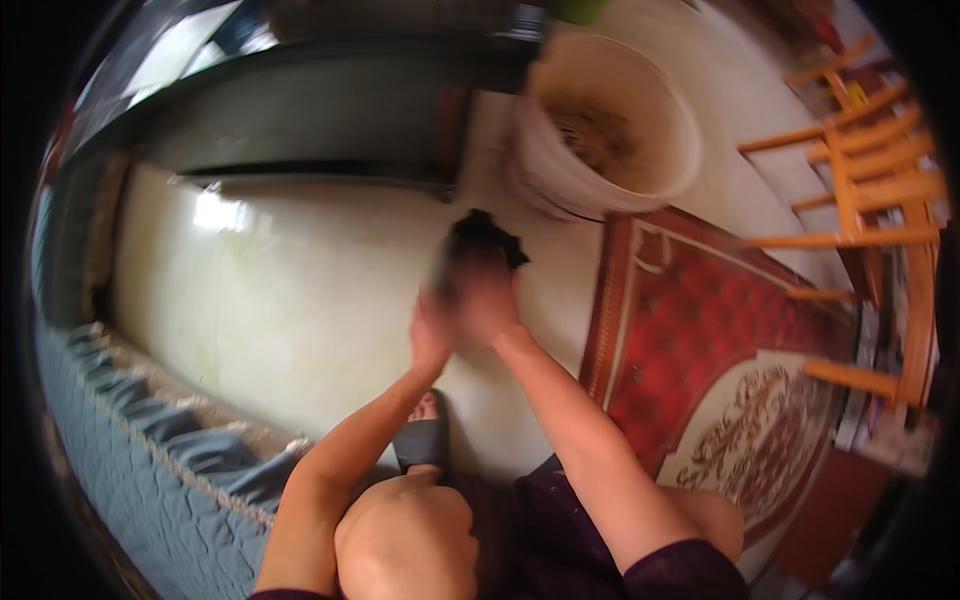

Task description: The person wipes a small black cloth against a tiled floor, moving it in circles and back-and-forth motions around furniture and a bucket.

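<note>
you held both hands together over the pale floor (300, 300), your left hand (430, 335) and right hand (490, 300) pressed around a dark cloth (485, 238), blurred by motion, so whether the fingers fully closed could not be told. the cloth sat just before the white bucket (560, 180), beside the red rug (700, 330), seemingly within reach for wringing.

a white bucket (610, 130) by a red patterned rug (720, 370); wooden chairs (870, 170); blue bedding (150, 460).
</note>
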Tool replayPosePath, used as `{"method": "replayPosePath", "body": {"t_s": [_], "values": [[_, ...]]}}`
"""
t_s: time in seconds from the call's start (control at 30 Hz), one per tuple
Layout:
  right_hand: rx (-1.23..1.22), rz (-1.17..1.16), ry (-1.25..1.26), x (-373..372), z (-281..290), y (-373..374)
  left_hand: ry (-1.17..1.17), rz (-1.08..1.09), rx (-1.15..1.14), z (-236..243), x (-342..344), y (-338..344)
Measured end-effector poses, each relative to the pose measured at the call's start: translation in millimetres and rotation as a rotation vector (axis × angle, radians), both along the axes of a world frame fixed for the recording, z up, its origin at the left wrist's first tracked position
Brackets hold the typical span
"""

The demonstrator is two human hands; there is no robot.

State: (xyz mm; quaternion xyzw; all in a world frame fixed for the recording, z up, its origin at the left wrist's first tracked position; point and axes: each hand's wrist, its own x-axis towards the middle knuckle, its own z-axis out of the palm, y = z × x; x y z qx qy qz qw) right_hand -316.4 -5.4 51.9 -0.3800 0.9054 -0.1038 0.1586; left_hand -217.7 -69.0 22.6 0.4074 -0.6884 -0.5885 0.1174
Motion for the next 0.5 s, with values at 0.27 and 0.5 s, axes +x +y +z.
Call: {"method": "replayPosePath", "body": {"t_s": [0.27, 0.5], "values": [[0.084, -0.091, 0.095, -59, -15, 139, -0.167, -0.256, 0.089, 11, 26, 1], [0.507, -0.750, -0.069, -117, 66, 416, -0.124, -0.702, 0.147, 66, -15, 55]]}}
